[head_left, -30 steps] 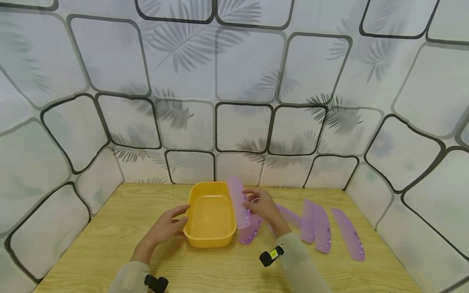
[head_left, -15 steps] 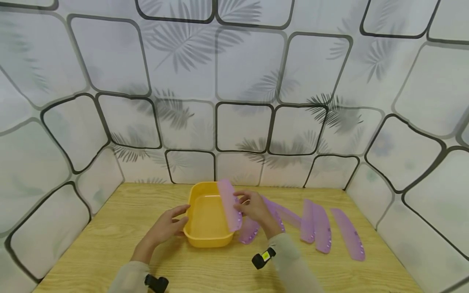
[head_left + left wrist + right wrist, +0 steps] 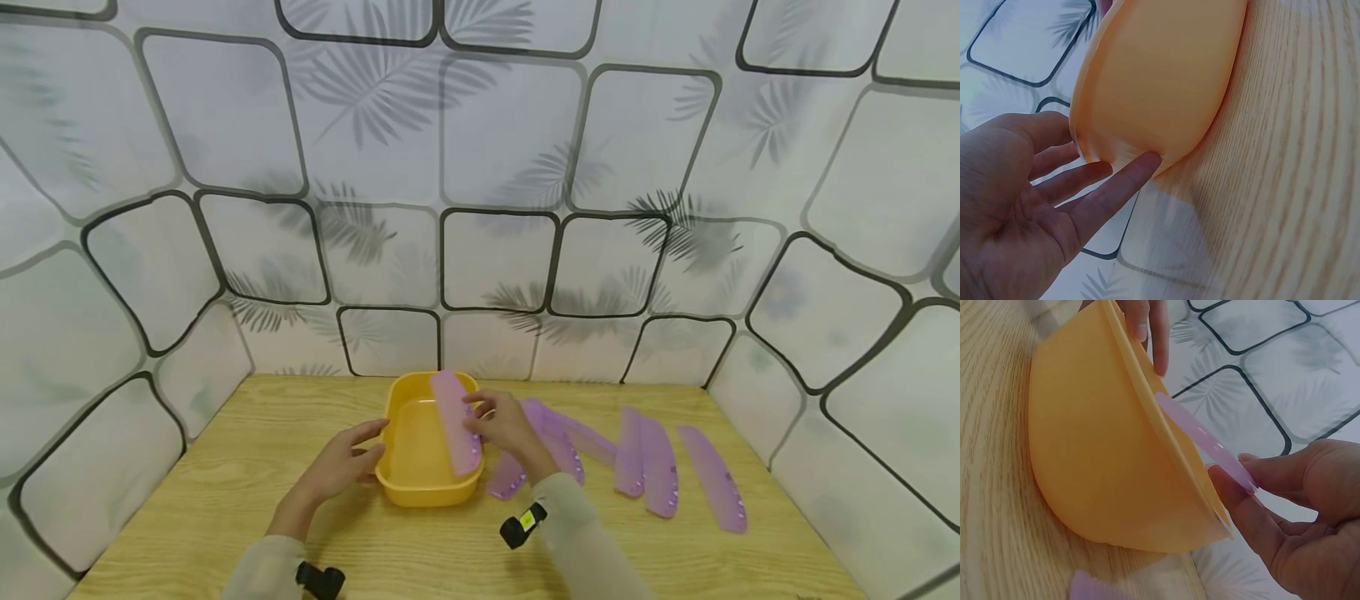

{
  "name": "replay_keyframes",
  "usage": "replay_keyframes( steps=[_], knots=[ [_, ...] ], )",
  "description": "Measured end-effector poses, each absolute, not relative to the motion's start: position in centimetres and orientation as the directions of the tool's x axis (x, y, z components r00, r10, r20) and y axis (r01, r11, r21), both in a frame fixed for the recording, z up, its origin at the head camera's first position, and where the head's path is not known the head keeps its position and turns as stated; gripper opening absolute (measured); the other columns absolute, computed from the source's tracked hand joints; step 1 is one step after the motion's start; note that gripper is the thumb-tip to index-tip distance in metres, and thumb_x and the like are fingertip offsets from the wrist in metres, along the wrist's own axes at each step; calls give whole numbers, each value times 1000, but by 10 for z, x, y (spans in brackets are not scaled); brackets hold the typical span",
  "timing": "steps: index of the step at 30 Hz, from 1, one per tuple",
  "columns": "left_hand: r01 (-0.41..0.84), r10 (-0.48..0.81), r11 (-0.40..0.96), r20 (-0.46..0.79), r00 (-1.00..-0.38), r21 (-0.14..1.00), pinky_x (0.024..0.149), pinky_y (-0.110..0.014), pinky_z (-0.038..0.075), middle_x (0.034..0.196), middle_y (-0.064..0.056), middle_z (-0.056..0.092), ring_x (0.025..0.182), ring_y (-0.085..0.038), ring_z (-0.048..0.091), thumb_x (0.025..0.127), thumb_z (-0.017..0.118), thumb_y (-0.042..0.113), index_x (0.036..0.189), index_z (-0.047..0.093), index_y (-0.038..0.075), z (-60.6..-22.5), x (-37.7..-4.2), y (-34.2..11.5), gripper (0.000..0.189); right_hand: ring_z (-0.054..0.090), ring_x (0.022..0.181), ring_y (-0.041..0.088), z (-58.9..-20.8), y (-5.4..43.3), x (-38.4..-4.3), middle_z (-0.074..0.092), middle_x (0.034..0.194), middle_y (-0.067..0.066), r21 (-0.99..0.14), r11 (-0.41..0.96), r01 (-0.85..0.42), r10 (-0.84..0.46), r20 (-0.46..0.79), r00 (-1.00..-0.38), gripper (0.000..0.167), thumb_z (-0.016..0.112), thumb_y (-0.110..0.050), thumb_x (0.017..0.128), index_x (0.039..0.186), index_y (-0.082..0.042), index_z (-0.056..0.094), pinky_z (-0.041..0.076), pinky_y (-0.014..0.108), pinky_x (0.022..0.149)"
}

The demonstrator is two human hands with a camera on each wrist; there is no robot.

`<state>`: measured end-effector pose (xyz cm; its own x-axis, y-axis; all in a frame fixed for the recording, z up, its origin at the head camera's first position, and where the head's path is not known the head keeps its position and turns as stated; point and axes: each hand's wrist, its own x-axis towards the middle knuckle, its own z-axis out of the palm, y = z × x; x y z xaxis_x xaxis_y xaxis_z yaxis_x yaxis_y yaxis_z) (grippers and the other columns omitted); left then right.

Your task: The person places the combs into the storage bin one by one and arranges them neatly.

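Observation:
A yellow plastic basin (image 3: 417,492) stands on the table, its rim upward. My left hand (image 3: 347,460) holds it at the left side, with fingers (image 3: 1138,175) against the outer wall and others at the rim. My right hand (image 3: 504,423) pinches a translucent purple comb (image 3: 454,425) by its right edge, between thumb and fingers. The comb is tilted over the right part of the basin, its far edge reaching past the rim in the right wrist view. Purple combs (image 3: 561,448) lie just right of the basin, partly hidden by the right forearm.
Farther right on the wood-grain table (image 3: 420,554) lie two overlapping combs (image 3: 658,471) and a single comb (image 3: 714,479). A patterned wall covering (image 3: 495,258) rises behind the table and along both sides.
My right hand has moved left, carrying the comb from beside the basin's right rim to over its inside. The left hand and the basin stay where they were.

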<state>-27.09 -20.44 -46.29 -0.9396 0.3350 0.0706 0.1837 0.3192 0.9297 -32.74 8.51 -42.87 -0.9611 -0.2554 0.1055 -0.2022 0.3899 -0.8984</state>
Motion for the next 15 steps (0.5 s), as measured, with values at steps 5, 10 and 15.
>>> replay_keyframes(
  steps=[5,10,15],
  knots=[
    [187,338,310,75,-938,932,79,-42,66,161,-40,27,129,-54,58,109,52,11,157,31,-9,-463,-271,-204,56,59,67,13,-429,78,-327,65,92,14,-887,419,-193,-261,86,-961,35,75,2,88,123,1,71,58,24,58],
    [193,334,315,81,-939,929,78,-40,66,160,-40,27,128,-54,58,108,53,12,157,32,-8,-463,-271,-204,56,59,64,12,-429,71,-327,65,89,14,-892,410,-190,-269,81,-960,36,75,4,87,123,3,71,61,26,58],
    [192,335,313,81,-939,930,77,-39,66,161,-40,27,129,-54,57,108,53,12,157,33,-8,-463,-271,-204,56,60,64,12,-430,65,-327,64,88,13,-879,434,-198,-273,81,-959,35,76,3,87,121,2,72,63,28,59]
  ],
)
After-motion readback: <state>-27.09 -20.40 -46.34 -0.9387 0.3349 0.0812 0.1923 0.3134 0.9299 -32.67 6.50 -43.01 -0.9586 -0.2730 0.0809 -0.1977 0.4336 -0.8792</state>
